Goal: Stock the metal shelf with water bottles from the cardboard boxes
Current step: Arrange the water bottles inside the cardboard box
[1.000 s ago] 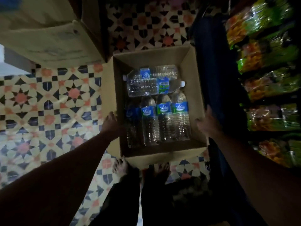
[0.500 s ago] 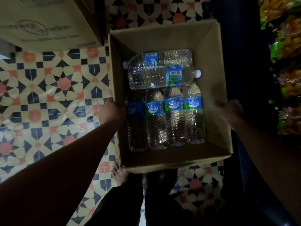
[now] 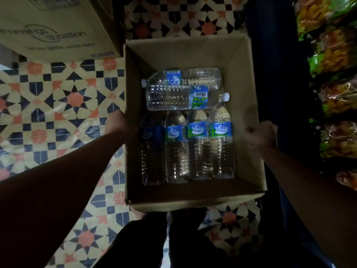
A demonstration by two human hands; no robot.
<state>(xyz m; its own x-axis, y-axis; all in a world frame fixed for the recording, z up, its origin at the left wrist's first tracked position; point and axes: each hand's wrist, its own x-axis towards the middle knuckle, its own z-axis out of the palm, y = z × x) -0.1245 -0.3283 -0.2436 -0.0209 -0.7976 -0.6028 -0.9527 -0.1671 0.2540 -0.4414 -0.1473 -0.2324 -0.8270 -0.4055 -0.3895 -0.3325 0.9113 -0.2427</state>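
Observation:
An open cardboard box (image 3: 245, 89) fills the middle of the view, held above the tiled floor. My left hand (image 3: 118, 123) grips its left wall and my right hand (image 3: 260, 135) grips its right wall, fingers curled over the rim. Inside lie several clear water bottles with blue labels (image 3: 199, 144) side by side, caps pointing away from me. Two more bottles lie crosswise behind them, one (image 3: 183, 98) with its cap to the right, the other (image 3: 183, 78) with its cap to the left. The metal shelf is a dark shape (image 3: 278, 74) on the right.
A large closed cardboard carton (image 3: 54, 28) with printed lettering stands at the upper left. Green and orange snack bags (image 3: 332, 74) line the right edge. Patterned floor tiles (image 3: 58, 105) spread to the left. My feet (image 3: 139, 215) show below the box.
The box has come up closer to the camera and looks larger. Both hands have closed more firmly over its side walls. The snack bags have slid toward the right edge.

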